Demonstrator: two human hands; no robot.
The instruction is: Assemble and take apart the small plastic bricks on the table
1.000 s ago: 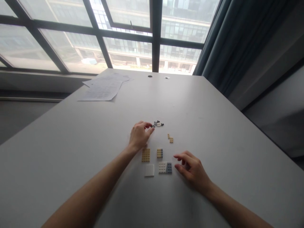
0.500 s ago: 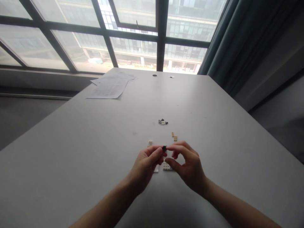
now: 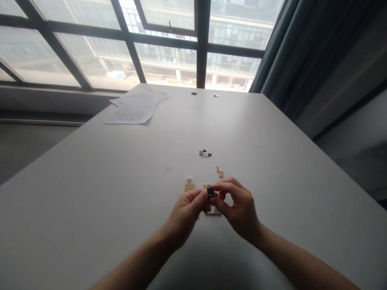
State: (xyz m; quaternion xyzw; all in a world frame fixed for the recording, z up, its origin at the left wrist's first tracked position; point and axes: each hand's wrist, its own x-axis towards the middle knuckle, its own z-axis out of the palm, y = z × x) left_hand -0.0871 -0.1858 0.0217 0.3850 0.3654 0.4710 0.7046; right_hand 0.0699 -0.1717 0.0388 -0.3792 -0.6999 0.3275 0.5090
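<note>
Between the fingertips of both hands is a small black piece (image 3: 211,192), held above the white table (image 3: 121,169). My left hand (image 3: 187,213) pinches its left side with thumb and fingers. On the other side, my right hand (image 3: 238,203) closes its thumb and index finger on the piece. Just beyond my left hand lie a tan studded plate (image 3: 189,187) and a small white piece (image 3: 189,180). A white and grey studded piece (image 3: 213,210) shows below the fingers, partly hidden by them.
Small tan pieces (image 3: 221,174) lie beyond my right hand. Farther back is a little group of black, grey and white pieces (image 3: 205,153). Printed papers (image 3: 133,110) rest at the far left of the table, near the window. A dark curtain (image 3: 281,52) hangs at the right.
The right thumb has moved up to the black piece, which has turned to show a broader face. The tan plate has come into sight, and the view has shifted slightly.
</note>
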